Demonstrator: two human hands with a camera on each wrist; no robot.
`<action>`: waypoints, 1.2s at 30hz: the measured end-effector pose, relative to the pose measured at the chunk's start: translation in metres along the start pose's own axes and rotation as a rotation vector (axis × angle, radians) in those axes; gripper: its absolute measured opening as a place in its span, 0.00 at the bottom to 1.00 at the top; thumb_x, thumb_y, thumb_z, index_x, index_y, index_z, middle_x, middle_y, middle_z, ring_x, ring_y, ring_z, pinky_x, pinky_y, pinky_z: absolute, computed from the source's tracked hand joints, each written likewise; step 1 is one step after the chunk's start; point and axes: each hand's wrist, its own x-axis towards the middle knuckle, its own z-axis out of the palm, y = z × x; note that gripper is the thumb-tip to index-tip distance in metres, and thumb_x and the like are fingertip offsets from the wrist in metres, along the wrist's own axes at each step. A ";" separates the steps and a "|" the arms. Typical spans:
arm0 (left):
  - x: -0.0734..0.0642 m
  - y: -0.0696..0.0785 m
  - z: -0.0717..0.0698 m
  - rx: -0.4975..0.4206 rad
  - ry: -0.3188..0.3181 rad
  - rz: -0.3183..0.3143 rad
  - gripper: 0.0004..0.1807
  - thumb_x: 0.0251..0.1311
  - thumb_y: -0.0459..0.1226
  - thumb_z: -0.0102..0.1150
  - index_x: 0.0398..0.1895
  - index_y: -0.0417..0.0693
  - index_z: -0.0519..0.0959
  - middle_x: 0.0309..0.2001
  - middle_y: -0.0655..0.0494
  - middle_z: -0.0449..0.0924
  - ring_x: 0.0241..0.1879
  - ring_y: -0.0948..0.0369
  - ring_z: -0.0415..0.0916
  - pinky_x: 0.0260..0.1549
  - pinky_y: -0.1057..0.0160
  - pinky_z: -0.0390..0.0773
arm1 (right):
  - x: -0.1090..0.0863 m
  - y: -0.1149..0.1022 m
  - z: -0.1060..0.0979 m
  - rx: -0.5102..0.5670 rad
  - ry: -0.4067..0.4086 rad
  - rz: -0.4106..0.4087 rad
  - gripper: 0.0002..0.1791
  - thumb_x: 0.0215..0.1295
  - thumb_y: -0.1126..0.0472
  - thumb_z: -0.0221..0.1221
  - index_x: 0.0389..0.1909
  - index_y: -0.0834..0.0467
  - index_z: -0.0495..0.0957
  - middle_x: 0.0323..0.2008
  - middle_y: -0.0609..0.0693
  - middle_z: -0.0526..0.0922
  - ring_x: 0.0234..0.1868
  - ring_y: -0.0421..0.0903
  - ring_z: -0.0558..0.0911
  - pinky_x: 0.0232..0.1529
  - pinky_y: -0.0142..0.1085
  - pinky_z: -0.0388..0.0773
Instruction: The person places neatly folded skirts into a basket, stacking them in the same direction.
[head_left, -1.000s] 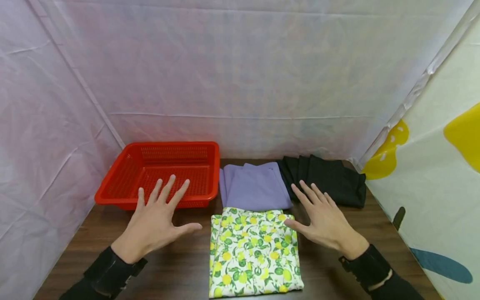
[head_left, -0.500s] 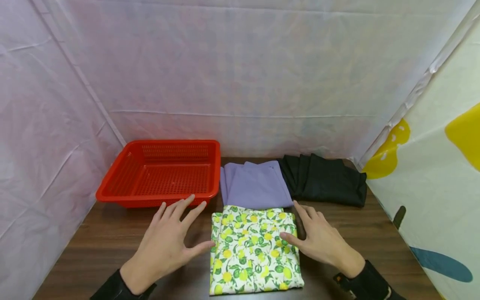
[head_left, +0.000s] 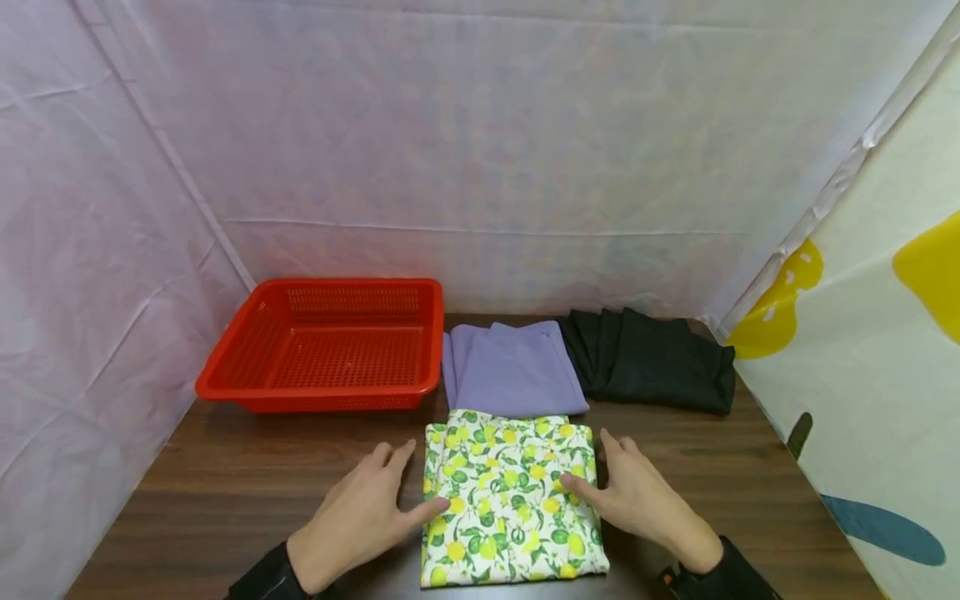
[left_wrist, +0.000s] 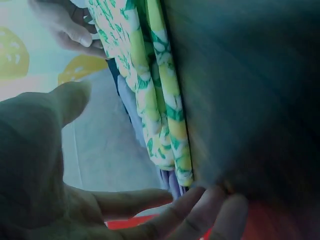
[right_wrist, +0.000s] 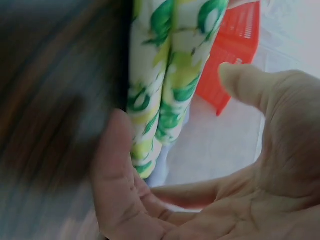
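Note:
A folded cloth with a lemon print (head_left: 513, 500) lies at the front middle of the table, and its layered edge shows in both wrist views. My left hand (head_left: 367, 512) is at its left side, the thumb over the edge and the fingers extended beside it. On the opposite side is my right hand (head_left: 641, 500), thumb above the top and fingers down along the edge. In the right wrist view the fingers (right_wrist: 117, 185) reach low beside the cloth's folds. Neither hand is gripping it; whether the fingertips touch it is hard to tell.
A red plastic basket (head_left: 322, 392) stands at the back left. Beside it lies a folded purple cloth (head_left: 517, 367), touching or just under the lemon cloth's far edge. A folded black cloth (head_left: 660, 358) is at the back right. White curtains (head_left: 480, 133) enclose the wooden table (head_left: 247, 467).
Both hands have come down and back from spread positions above the table to the two sides of the lemon-print cloth. The left hand has moved right, away from the basket. The cloths stayed put.

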 end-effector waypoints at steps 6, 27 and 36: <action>0.009 0.005 0.007 -0.125 -0.068 -0.001 0.62 0.67 0.70 0.78 0.86 0.31 0.72 0.82 0.23 0.73 0.77 0.30 0.80 0.69 0.28 0.86 | 0.003 -0.007 0.003 0.058 -0.034 0.010 0.65 0.77 0.35 0.75 0.85 0.83 0.57 0.71 0.81 0.79 0.68 0.72 0.86 0.64 0.65 0.89; 0.032 0.018 0.009 -0.405 -0.240 0.011 0.53 0.75 0.48 0.81 0.94 0.42 0.62 0.86 0.39 0.75 0.83 0.41 0.76 0.79 0.31 0.78 | 0.019 -0.025 0.022 0.272 -0.053 0.081 0.54 0.70 0.49 0.84 0.87 0.69 0.67 0.77 0.69 0.82 0.76 0.69 0.83 0.73 0.65 0.84; 0.036 0.019 0.010 -0.433 -0.229 0.031 0.49 0.77 0.43 0.79 0.92 0.39 0.63 0.88 0.36 0.71 0.86 0.39 0.73 0.82 0.30 0.74 | 0.019 -0.021 0.024 0.422 -0.028 -0.015 0.48 0.72 0.57 0.82 0.84 0.68 0.70 0.67 0.63 0.88 0.60 0.54 0.90 0.59 0.52 0.90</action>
